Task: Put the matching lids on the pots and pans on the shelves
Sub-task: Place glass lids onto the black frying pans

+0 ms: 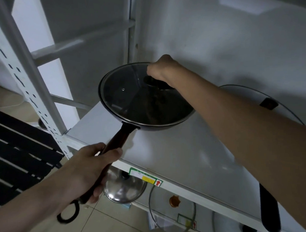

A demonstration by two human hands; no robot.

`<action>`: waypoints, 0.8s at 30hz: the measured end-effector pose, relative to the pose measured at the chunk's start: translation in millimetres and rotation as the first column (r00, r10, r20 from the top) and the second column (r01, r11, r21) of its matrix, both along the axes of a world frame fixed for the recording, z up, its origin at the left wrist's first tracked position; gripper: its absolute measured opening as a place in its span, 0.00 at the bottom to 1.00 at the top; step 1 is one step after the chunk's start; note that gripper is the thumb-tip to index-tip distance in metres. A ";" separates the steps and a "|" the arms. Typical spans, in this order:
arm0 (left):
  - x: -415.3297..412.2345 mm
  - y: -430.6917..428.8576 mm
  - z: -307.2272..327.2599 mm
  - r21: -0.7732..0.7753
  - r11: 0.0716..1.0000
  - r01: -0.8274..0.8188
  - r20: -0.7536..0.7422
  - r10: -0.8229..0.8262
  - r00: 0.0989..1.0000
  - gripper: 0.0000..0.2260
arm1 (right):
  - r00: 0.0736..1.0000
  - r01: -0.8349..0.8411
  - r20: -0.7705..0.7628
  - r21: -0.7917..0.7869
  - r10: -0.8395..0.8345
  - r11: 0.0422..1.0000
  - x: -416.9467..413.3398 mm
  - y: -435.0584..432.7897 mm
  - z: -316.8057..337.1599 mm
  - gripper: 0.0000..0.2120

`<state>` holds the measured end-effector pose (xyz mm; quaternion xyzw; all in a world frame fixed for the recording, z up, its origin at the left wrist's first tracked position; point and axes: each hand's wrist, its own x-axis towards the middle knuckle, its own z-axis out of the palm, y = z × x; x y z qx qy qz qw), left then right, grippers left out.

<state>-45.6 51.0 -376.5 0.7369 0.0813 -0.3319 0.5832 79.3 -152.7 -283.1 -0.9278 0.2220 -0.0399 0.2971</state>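
while the left hand wraps its fingers round the pan handle at the shelf's front left corner, the right hand grips the glass lid's knob, lid seated. one pan covered; three loose lids remain: steel and glass below, another right.

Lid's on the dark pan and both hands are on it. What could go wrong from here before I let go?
1. The left hand holds the pan by its long handle, which juts past the shelf edge; a bump there could swing or drag the pan.
2. The right hand grips the knob of the glass lid; if the lid is not fully seated, it may slide off.
3. Another glass lid lies close behind the right forearm, and pulling back might knock it.
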 end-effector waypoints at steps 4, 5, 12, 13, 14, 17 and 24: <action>8.7 -16.3 2.3 -0.001 1.000 0.011 0.022 -0.011 1.000 0.12 | 0.999 -0.026 0.024 -0.055 0.027 0.998 -25.7 -12.5 -6.7 0.12; 10.6 -19.7 3.3 -0.002 1.000 0.013 0.025 -0.013 1.000 0.12 | 0.998 -0.041 0.048 -0.065 0.045 0.997 -34.8 -15.2 -7.6 0.11; 21.0 -37.5 7.9 0.017 0.999 0.028 0.080 -0.030 0.996 0.13 | 0.984 -0.039 0.170 -0.115 0.058 0.993 -79.5 -24.2 -28.0 0.09; 20.1 -40.4 7.6 0.013 1.000 0.027 0.091 -0.028 0.995 0.13 | 0.980 -0.024 0.194 -0.104 0.044 0.994 -81.1 -24.9 -33.1 0.08; 18.3 -42.4 7.5 0.015 0.999 0.028 0.101 -0.029 0.994 0.13 | 0.978 -0.011 0.205 -0.090 0.030 0.996 -83.3 -24.8 -36.8 0.08; 17.2 -43.9 5.6 0.019 0.999 0.044 0.096 -0.046 0.994 0.13 | 0.976 0.007 0.219 -0.065 0.007 0.998 -92.1 -22.9 -40.9 0.10; 18.3 -38.0 10.9 0.069 0.994 0.086 0.055 -0.089 0.994 0.14 | 0.969 -0.019 0.244 -0.052 0.031 0.998 -168.5 11.2 -38.3 0.14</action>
